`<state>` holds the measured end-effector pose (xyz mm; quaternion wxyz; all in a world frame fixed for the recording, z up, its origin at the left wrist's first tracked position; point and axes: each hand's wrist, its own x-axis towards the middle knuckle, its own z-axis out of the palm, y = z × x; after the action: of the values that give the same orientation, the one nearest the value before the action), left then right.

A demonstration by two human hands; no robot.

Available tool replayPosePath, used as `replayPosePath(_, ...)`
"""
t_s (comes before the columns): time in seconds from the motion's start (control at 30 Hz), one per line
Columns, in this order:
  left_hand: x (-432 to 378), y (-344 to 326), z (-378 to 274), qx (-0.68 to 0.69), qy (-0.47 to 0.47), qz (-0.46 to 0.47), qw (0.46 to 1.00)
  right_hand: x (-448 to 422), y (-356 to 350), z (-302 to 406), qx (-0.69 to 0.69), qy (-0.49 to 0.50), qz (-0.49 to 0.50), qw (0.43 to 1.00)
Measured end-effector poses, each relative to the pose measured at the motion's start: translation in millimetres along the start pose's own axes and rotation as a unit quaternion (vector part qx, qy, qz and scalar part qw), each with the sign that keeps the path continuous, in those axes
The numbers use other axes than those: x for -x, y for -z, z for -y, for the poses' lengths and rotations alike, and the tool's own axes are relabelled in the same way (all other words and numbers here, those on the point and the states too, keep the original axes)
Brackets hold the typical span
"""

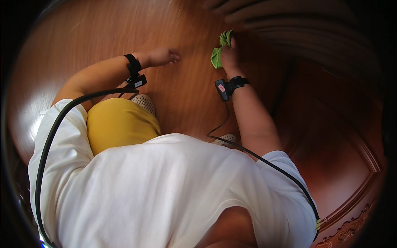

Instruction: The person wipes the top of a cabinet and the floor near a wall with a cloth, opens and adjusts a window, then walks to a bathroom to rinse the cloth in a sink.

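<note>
My right hand grips a crumpled green cloth, part of which hangs out on the left side of the fingers. The cloth is over the brown wood-grain floor; whether it touches the floor I cannot tell. To the left, my left hand is held over the same floor with its fingers curled in, and nothing shows in it. Each wrist wears a black strap with a small box, the left box and the right box, both bearing a label.
Dark curtain-like folds fill the upper right. A reddish-brown wooden panel with moulding and carved trim stands close on my right. Black cables run along both arms. My perforated shoes are below my hands.
</note>
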<state>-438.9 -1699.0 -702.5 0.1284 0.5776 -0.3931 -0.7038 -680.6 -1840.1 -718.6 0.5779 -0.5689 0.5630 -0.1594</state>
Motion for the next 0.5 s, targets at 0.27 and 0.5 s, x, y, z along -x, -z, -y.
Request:
replayPosePath(0.27,0,3,-2,0.026,0.041,-0.004,0.999,10,-10,23,0.057,0.059,0.033,0.996)
replayPosePath(0.5,1,4,1,0.068,0.051,-0.005,0.996,16,14,40,0.382,0.316,-0.106,0.862)
